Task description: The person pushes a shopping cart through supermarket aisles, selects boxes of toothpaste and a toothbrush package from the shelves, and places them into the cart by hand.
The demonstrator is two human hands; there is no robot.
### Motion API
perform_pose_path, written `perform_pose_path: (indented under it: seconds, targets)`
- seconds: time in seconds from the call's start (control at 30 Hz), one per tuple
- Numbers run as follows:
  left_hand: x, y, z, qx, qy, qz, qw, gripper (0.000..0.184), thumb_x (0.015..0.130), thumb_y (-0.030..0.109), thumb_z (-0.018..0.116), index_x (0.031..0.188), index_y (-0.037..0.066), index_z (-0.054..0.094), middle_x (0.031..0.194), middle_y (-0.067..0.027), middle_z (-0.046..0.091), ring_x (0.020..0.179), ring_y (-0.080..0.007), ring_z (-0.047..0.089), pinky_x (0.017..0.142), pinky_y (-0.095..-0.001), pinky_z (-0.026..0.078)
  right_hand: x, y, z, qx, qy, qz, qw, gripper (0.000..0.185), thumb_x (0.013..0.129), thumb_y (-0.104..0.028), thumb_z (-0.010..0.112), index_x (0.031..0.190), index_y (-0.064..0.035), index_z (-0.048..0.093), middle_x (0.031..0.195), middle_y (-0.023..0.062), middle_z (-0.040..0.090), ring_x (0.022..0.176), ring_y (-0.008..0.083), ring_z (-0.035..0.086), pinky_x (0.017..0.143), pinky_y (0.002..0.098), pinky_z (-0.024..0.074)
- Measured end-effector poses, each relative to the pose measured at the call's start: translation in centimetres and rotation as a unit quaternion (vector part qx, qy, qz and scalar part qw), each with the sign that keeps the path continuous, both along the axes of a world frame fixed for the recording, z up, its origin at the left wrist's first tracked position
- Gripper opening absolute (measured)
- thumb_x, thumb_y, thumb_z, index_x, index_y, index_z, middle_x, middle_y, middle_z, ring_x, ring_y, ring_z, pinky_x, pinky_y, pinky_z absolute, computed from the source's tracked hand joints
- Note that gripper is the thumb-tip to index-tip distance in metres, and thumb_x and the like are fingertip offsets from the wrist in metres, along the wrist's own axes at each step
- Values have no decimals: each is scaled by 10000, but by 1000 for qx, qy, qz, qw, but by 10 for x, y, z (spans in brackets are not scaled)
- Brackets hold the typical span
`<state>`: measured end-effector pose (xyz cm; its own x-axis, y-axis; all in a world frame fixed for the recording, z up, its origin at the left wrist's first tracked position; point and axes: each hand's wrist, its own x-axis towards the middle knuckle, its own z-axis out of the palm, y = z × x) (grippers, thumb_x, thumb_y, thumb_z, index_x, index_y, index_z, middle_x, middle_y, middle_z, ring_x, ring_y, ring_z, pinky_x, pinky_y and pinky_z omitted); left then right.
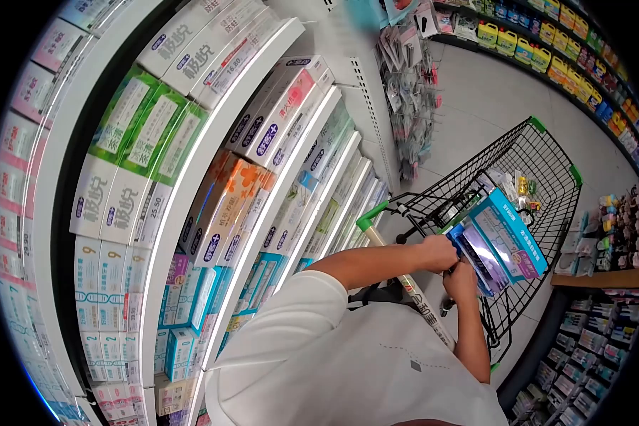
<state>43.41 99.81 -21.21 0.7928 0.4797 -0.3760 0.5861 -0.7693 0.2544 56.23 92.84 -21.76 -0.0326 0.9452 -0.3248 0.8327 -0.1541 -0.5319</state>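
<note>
My left hand [439,253] is closed in a fist, its fingers curled out of sight. Right beside it, my right hand [461,281] is closed too, and a small dark bit shows between the two. What they grip is hidden. Just beyond my hands is a purple-and-white pack [480,260], next to a larger blue toothpaste box [508,238] tilted over the cart. Whether my fingers touch these packs I cannot tell. Under my left forearm runs the handle [422,302] of the black wire shopping cart [557,167].
Shelves on the left hold boxed toothpaste, including green boxes [148,128], orange boxes [227,202] and blue boxes [181,353]. Hanging packets [408,92] line the shelf end. Yellow bottles [522,50] stand at the far right. A rack of small packets [582,355] is at lower right.
</note>
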Motion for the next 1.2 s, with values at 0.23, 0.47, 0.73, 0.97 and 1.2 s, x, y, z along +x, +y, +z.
perform_pose_path:
  seconds: [0.23,0.47,0.73,0.97,1.2]
  targets:
    - [22,52,-8,-28,42,-48,998,146,734,178,649,841,115,728,907,-79,708,860,-266,682,743,-378,542,12,39,8,0,-2,-25,1000,161,772,-122,658,861,8,692,1020,217,618,910,407,609,796,469,491]
    - [50,100,-29,-14,14,-100,995,143,734,169,646,836,102,719,891,-92,705,849,-274,680,740,-388,539,37,78,-13,2,-9,-55,998,191,760,-170,673,881,-26,706,1026,201,618,879,396,630,784,478,507]
    - [92,152,-32,-10,6,-140,990,168,702,177,639,824,76,698,826,-95,693,815,-278,677,707,-398,545,75,121,-15,-30,-10,-91,995,223,754,-176,671,900,-8,687,1029,207,613,879,409,628,780,486,511]
    - [117,183,-30,-30,-12,-89,996,108,697,160,637,754,92,698,821,-117,689,787,-304,671,664,-413,544,96,153,-16,-28,1,-97,995,191,755,-177,645,840,-13,690,991,218,616,879,391,632,767,479,514]
    - [164,179,-9,41,-17,-200,979,117,757,176,579,797,81,635,753,-123,681,679,-292,677,601,-422,541,137,132,-7,-15,2,-153,988,159,722,-141,613,795,-20,686,984,191,605,816,369,646,713,462,529]
